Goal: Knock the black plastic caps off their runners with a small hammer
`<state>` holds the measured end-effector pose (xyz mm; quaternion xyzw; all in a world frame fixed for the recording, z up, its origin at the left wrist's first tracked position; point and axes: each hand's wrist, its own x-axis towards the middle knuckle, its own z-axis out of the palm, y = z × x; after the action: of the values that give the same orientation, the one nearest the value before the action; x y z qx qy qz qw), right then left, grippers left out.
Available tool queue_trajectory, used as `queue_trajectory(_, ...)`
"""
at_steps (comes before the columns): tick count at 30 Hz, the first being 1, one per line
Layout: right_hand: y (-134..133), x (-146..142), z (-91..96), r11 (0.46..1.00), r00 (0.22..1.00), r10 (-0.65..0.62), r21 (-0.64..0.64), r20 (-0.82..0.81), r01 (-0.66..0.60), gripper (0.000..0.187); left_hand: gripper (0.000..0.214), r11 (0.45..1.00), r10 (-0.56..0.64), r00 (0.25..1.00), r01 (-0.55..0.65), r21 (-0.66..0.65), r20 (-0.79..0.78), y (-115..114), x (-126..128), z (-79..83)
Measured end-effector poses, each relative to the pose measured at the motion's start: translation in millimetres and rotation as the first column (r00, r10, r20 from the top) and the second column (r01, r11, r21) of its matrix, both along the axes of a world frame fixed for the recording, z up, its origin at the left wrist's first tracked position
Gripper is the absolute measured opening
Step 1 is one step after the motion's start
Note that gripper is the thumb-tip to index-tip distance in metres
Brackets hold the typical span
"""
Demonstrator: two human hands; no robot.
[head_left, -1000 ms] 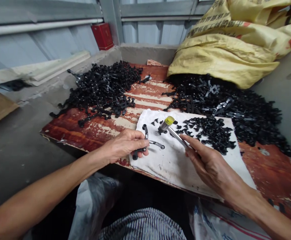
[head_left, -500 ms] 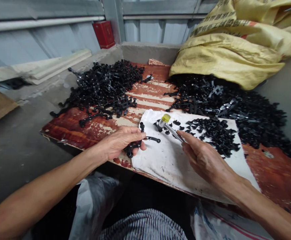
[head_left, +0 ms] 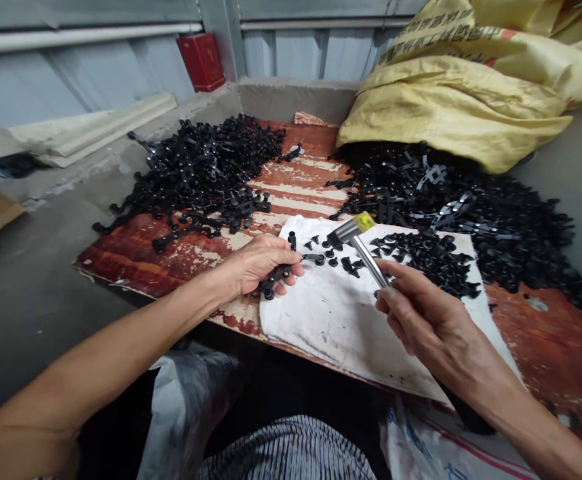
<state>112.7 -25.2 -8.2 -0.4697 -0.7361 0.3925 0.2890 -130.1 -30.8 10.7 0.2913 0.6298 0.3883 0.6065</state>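
Note:
Between the thumb and fingers of my left hand (head_left: 258, 267) is a black jointed linkage (head_left: 277, 275) with round knobs, one flat arm sticking out to the right over a white cloth (head_left: 311, 320). My right hand (head_left: 421, 307) is wrapped round the shaft of a small mallet (head_left: 368, 257). Its metal head, yellow on one end and dark on the other, is raised above the cloth, right of the linkage. Small black caps (head_left: 333, 262) lie loose under and beside the head. A larger cluster of such black pieces (head_left: 435, 260) covers the cloth's far right part.
A heap of black linkages (head_left: 211, 167) lies at the back left of the worn red board (head_left: 301, 177). Another heap (head_left: 515, 220) spills from a yellow woven sack (head_left: 451, 107) at the right. A red box (head_left: 201, 62) stands by the wall.
The mallet has moved right and its head has tilted up, with my right hand shifting right and down. My left hand still holds the linkage, whose protruding arm now sits among the loose caps.

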Motion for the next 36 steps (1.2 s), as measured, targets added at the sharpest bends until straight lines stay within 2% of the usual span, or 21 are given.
queue_trajectory(5, -27, 8, -10.8, 0.966, 0.968, -0.123, -0.251, -0.217, 0.067, 0.040, 0.020, 1.000, 0.017, 0.999, -0.018, -0.010, -0.029, 9, 4, -4.1)
queue_trajectory(11, -34, 9, -19.0, 0.927, 0.920, -0.220, -0.364, -0.324, 0.093, 0.043, 0.024, 0.999, 0.035, 0.998, -0.037, -0.035, -0.046, 14, 7, -5.1)
queue_trajectory(22, -29, 12, -21.3, 0.914, 0.886, -0.242, -0.399, -0.395, 0.072, 0.044, 0.026, 1.000, 0.023, 1.000, -0.023, 0.003, 0.021, 15, 5, -9.1)
queue_trajectory(36, -29, 12, -21.2, 0.917, 0.897, -0.231, -0.392, -0.377, 0.072, 0.045, 0.026, 0.999, 0.035, 0.999, -0.035, 0.006, 0.011, 14, 7, -8.5)
